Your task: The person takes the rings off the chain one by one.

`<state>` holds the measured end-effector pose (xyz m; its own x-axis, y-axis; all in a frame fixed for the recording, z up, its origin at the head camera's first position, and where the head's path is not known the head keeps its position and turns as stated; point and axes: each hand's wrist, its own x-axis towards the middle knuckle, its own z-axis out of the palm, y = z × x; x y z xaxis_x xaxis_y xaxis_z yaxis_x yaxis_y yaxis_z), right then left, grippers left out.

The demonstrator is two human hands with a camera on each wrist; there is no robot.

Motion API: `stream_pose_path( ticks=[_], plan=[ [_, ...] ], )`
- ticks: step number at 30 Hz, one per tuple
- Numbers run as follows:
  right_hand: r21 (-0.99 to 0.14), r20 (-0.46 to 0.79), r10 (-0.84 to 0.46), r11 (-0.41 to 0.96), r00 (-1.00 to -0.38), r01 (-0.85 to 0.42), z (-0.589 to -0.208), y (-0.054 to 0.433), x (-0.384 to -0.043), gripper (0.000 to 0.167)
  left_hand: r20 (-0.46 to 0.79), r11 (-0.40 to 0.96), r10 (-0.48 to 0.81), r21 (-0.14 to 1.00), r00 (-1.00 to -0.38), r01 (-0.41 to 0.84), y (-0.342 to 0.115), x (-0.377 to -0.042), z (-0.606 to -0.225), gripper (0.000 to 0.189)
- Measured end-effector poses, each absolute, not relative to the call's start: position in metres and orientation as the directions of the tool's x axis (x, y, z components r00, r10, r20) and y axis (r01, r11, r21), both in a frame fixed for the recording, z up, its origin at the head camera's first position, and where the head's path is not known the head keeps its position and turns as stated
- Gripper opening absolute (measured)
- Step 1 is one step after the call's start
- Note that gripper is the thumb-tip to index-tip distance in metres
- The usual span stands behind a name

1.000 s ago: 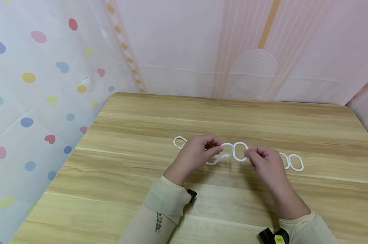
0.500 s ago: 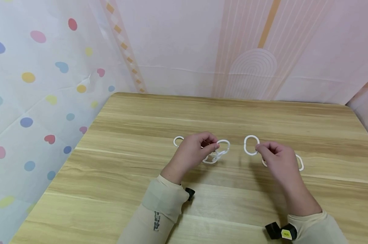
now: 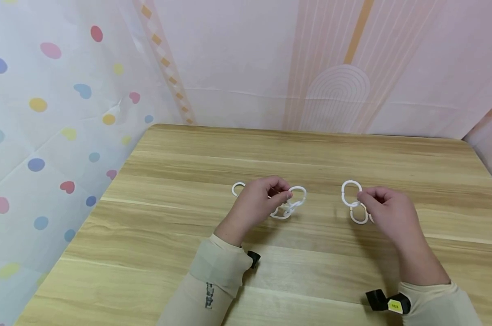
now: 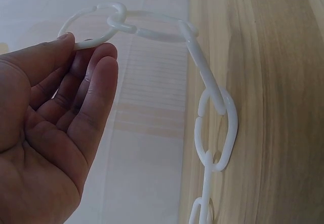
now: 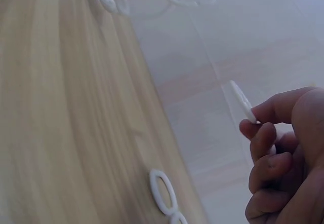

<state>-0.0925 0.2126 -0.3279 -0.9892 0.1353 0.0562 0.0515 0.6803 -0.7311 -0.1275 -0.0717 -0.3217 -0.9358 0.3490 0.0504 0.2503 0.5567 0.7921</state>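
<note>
My left hand (image 3: 254, 206) pinches a link of a white plastic chain (image 4: 202, 69) between thumb and fingers. In the left wrist view the chain runs from that link, bends down and leaves the bottom edge. In the head view its middle is partly behind the hand. My right hand (image 3: 392, 219) pinches a single white oval link (image 5: 242, 100) by its edge, raised above the table and apart from the chain. Below it lie further white links (image 5: 154, 187), partly hidden by the right hand in the head view.
The wood-grain table (image 3: 311, 280) has a back edge against a pink patterned cloth (image 3: 246, 59). A polka-dot cloth (image 3: 66, 149) hangs at the left. A curved white link end (image 3: 234, 188) shows left of my left hand.
The right hand has moved right with its link, which touched or overlapped the chain's end a second ago and now stands apart. The left hand has shifted slightly left.
</note>
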Motion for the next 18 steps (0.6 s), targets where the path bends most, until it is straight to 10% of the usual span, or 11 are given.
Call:
stream_pose_path(
  ticks=[18],
  plan=[
    [-0.476,-0.136,0.08,0.869,-0.988,0.136,-0.326,0.248,-0.094,0.035,0.062,0.546,0.353,0.797,-0.934,0.259,-0.072,-0.128,-0.323,0.005]
  ],
)
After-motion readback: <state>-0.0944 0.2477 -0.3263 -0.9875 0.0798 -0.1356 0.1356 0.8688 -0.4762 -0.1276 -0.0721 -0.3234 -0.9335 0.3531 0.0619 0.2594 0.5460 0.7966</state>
